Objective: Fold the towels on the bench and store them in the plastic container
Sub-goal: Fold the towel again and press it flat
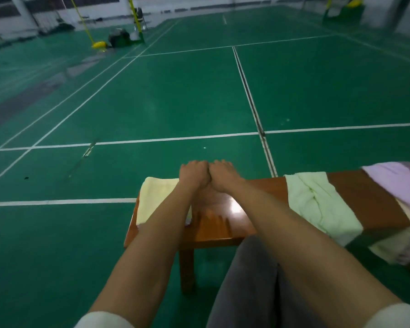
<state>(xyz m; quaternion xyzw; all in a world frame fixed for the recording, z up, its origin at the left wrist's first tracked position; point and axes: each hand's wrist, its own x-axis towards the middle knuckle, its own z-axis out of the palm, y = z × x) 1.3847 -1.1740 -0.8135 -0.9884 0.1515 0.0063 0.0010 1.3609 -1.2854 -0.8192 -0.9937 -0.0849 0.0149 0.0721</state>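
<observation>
My left hand (192, 174) and my right hand (223, 175) are stretched out over the far edge of the wooden bench (213, 223). Their knuckles are pressed together, the fingers are curled, and I see nothing held in either. A pale yellow towel (154, 197) lies flat on the bench's left end, partly under my left forearm, with its far right corner next to my left hand. A crumpled light green towel (317, 200) is draped across the bench to the right of my right arm. A lilac towel (393, 178) covers the far right end. No plastic container is in view.
The bench stands on a green sports court floor (175, 102) with white lines. My grey-trousered knee (249, 280) is in front of the bench. Pale and lilac cloth (398, 247) hangs at the bench's near right side. Yellow net posts (85, 24) and bags stand far back.
</observation>
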